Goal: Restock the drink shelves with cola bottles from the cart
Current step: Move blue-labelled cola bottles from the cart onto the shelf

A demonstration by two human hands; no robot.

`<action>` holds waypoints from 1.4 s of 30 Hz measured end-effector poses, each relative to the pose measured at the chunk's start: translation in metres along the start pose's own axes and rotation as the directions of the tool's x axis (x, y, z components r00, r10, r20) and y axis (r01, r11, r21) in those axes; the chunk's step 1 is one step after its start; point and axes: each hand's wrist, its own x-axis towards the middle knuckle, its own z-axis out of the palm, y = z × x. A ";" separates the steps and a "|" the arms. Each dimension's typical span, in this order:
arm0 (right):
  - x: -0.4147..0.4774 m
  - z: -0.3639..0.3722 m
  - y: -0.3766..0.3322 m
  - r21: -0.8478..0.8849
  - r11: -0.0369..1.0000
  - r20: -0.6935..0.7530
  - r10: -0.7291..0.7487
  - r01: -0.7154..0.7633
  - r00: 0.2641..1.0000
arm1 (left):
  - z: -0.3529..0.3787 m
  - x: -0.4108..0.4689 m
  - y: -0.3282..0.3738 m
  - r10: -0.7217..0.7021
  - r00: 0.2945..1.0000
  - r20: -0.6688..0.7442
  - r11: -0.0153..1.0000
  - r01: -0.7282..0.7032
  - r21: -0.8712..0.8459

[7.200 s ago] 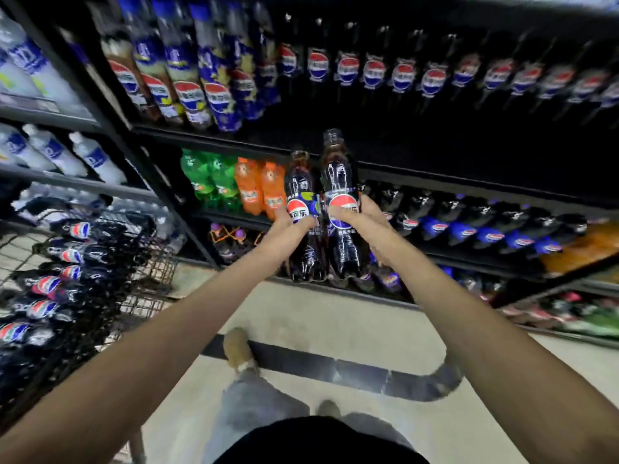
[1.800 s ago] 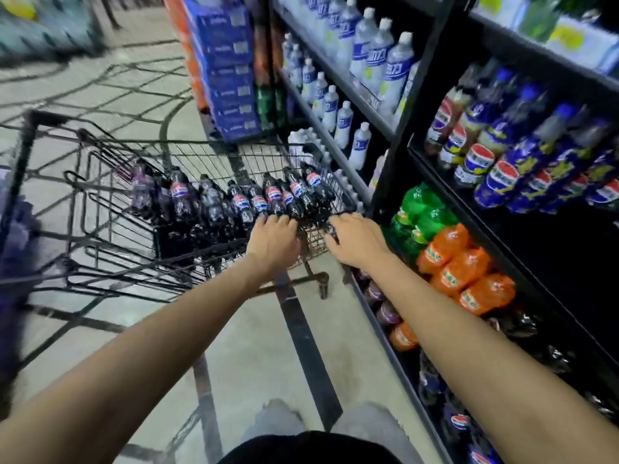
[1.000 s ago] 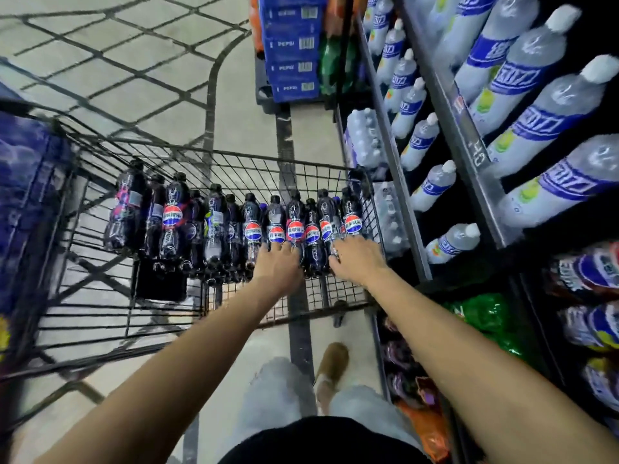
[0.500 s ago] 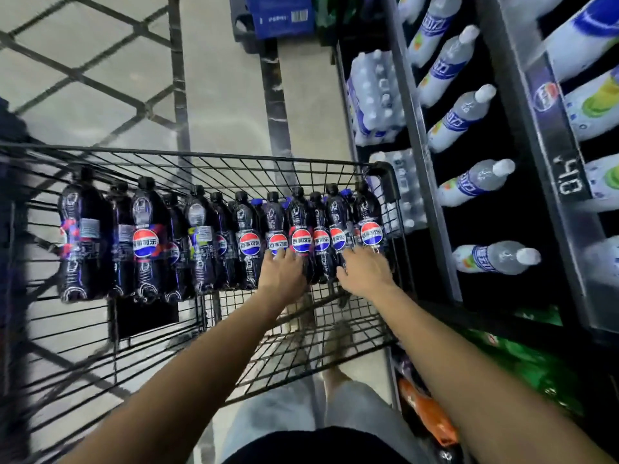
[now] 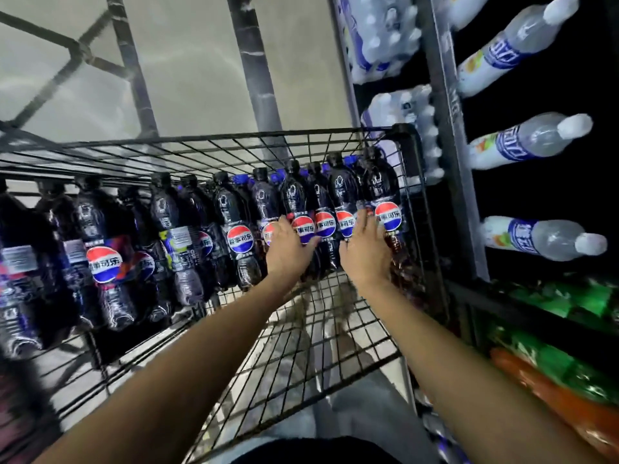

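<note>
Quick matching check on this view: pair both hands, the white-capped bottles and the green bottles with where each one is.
1 left hand
2 right hand
3 white-capped bottles
4 green bottles

A lower shelf, right
B grips the rightmost cola bottle in the cart
C upper shelf, right
D grips a cola bottle further left

Pairs: 1-D, 2-B, 3-C, 4-A

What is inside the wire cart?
Upright cola bottles line the cart at the back. The left hand grips one; the right hand touches the end one. Hands hide their lower halves; a blue-capped back row is mostly covered.
</note>
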 end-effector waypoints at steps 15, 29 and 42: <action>0.008 0.024 -0.007 0.067 0.995 -0.136 0.079 -0.070 0.988 | 0.004 0.014 -0.003 -0.064 0.997 0.044 0.939 0.075 -0.337; 0.014 0.023 -0.026 0.178 0.971 -0.176 0.193 -0.161 0.965 | -0.012 -0.002 -0.031 0.028 0.989 0.143 0.870 0.046 -0.491; 0.018 0.009 -0.014 0.474 0.866 -0.006 0.185 -0.160 0.983 | -0.023 -0.001 -0.048 0.040 0.991 0.128 0.846 0.035 -0.532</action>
